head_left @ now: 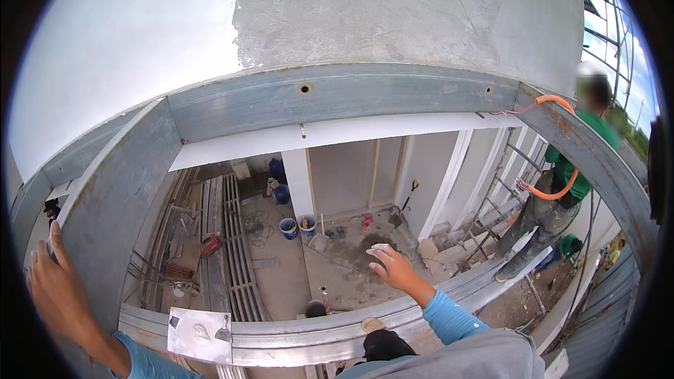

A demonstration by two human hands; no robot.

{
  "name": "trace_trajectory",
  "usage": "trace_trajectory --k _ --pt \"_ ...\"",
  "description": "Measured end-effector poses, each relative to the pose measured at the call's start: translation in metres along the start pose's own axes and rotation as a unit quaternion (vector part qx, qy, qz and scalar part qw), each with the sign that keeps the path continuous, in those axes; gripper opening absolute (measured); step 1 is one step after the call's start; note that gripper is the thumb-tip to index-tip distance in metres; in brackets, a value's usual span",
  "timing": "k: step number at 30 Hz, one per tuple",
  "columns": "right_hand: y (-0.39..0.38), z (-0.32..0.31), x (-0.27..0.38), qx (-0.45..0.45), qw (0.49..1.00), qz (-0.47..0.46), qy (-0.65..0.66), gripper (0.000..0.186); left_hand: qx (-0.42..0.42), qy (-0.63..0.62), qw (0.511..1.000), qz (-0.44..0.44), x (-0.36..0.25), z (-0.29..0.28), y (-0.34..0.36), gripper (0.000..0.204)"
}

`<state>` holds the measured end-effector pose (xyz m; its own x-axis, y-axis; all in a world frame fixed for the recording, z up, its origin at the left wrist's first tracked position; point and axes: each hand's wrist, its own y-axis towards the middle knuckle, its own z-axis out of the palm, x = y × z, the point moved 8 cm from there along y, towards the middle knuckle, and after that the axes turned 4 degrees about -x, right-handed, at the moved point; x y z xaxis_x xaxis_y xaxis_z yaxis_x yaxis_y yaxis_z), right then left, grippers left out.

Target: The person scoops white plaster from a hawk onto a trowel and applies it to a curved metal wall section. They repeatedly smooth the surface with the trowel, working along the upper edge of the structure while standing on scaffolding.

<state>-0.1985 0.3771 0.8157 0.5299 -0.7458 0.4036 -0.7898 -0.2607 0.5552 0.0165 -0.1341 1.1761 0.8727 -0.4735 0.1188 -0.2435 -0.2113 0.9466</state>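
Head view: the person's left grip (60,288) is at the edge of the wide grey steel cross beam (130,182), beside a small dark object (50,252), though whether it grasps either cannot be told. The right grip (397,268) is released, fingers loosely parted over the rough concrete floor (337,270). The white rectangular board (181,347) bearing a pale lump (201,332) lies on the long silvery ribbed metal beam (302,344), on which a green-topped person (572,182) stands at the right.
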Motion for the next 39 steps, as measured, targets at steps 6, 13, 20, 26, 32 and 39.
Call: trace_trajectory --k 6,13,20,26,32,39 --pt "-0.095 0.002 0.000 0.010 0.998 0.062 0.006 0.033 -0.012 -0.093 0.995 -0.028 -0.032 -0.053 0.012 0.048" --pt "-0.023 0.058 0.134 0.087 0.990 -0.081 0.081 0.032 -0.043 -0.111 0.993 -0.021 -0.009 -0.048 0.007 0.048" --pt "0.118 0.031 0.340 -0.001 0.920 -0.335 0.203 0.036 -0.055 -0.145 0.987 -0.032 -0.004 -0.041 0.006 0.049" --pt "0.256 -0.043 0.502 -0.172 0.832 -0.471 0.237 0.033 -0.077 -0.160 0.983 -0.041 -0.001 -0.039 0.005 0.048" --pt "0.328 0.011 0.553 0.055 0.866 -0.391 0.307 0.070 -0.091 -0.170 0.981 -0.037 -0.003 -0.040 0.004 0.046" --pt "0.330 0.019 0.556 0.053 0.876 -0.359 0.319 0.081 -0.088 -0.157 0.983 -0.032 0.004 -0.038 0.005 0.046"
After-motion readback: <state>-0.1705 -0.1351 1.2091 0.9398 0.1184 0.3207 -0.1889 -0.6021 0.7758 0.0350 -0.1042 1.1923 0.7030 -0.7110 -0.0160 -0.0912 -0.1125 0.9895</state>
